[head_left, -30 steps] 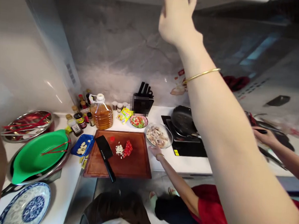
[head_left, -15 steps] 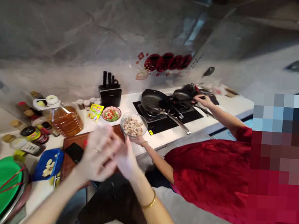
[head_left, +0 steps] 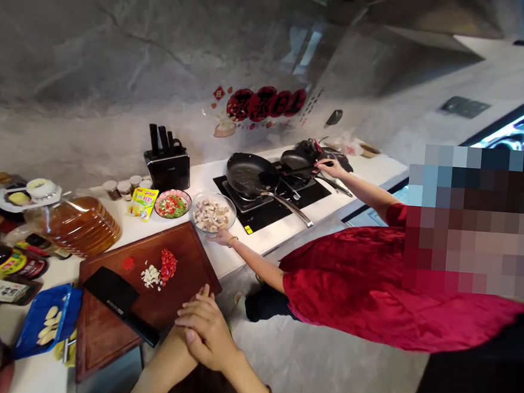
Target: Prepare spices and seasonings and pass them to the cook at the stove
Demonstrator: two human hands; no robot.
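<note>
My right hand (head_left: 212, 334), gold bangle at its wrist, lies over my left hand (head_left: 207, 291) with its fingers bent across it. Of the left hand only some fingertips and the wrist show; the rest is covered. Both are low in the view, by the front right corner of a wooden cutting board (head_left: 112, 347). On the board lie a black cleaver (head_left: 114, 294), chopped red pepper (head_left: 168, 266), chopped garlic (head_left: 151, 276) and a small red piece (head_left: 127, 263). Neither hand touches the cleaver.
A person in red (head_left: 346, 274) stands at the right, one hand (head_left: 218, 236) at a bowl of sliced food (head_left: 213, 212), the other at a pan handle. A frying pan (head_left: 250, 175) sits on the cooktop. Left are an oil jug (head_left: 85, 223) and a blue tray (head_left: 33, 324) with garlic cloves.
My hands, blurred and raised over the board before, have come down and to the front, one over the other. My view has turned right, and the board's chopped food is uncovered.
</note>
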